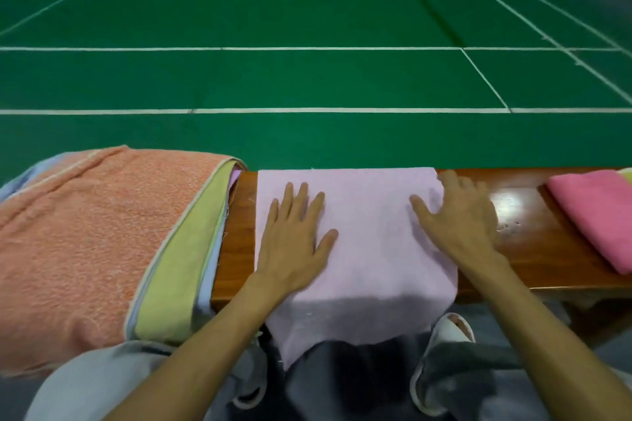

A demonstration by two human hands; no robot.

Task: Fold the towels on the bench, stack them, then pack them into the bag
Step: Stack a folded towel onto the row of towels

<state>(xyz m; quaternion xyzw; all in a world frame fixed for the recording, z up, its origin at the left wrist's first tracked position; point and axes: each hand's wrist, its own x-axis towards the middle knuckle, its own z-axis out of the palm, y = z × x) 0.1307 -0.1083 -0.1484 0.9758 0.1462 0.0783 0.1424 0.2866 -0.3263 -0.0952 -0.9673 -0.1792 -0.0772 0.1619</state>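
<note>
A pale lilac towel [366,232] lies spread across the wooden bench [523,243], its near edge hanging over the front. My left hand [295,236] rests flat on the towel's left part with fingers straight. My right hand [461,215] lies flat on the towel's right edge, fingers spread, partly over the bare wood. To the left a pile of unfolded towels sits on the bench: an orange one [85,232] on top, a yellow-green one [184,249] and a light blue one beneath. A folded pink towel [595,212] lies at the right end.
Beyond the bench stretches a green court floor [307,27] with white lines. Under the bench's front edge I see grey trousers and white slippers [451,328]. A sliver of a yellow-green cloth [626,174] shows behind the pink towel. No bag is in view.
</note>
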